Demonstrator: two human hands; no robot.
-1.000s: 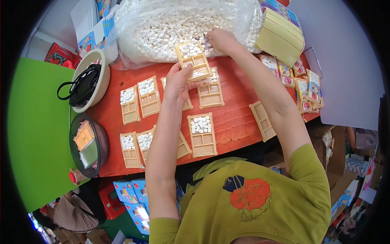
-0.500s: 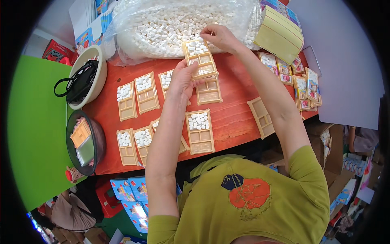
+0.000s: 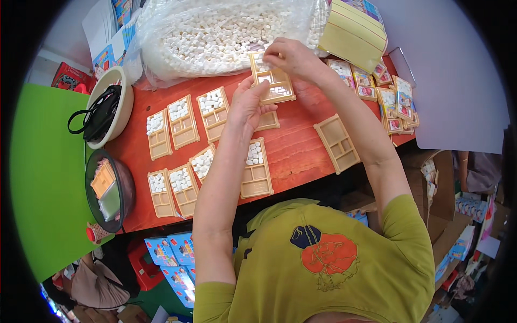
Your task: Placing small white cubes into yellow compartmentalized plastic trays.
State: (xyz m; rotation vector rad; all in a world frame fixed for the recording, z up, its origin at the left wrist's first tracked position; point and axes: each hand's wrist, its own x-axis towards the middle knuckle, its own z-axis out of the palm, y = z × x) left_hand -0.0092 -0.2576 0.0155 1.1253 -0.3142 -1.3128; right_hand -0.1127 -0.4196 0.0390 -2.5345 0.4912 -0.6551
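My left hand (image 3: 249, 106) grips a beige compartment tray (image 3: 278, 92) by its left side, thumb on top. My right hand (image 3: 292, 57) is over the tray's far compartment with its fingers pinched together; whatever they hold is hidden. White marshmallow-like cubes lie in that compartment, partly covered by the fingers. Just beyond is a big clear plastic bag (image 3: 142, 51) full of the same white cubes. Under the held tray, another beige tray (image 3: 267, 121) rests on the red table, mostly covered.
Several trays with white cubes stand in two rows on the red table (image 3: 301, 153). One bare tray (image 3: 337, 144) lies at right, packed sets (image 3: 389, 99) beyond it. A cream basin (image 3: 125, 107) with a black bag and a dark bowl (image 3: 127, 188) are at left.
My right hand has come down from beside the bag onto the tray's far compartment. My left hand still holds the tray, now shifted slightly right. The whole view has shifted a little.
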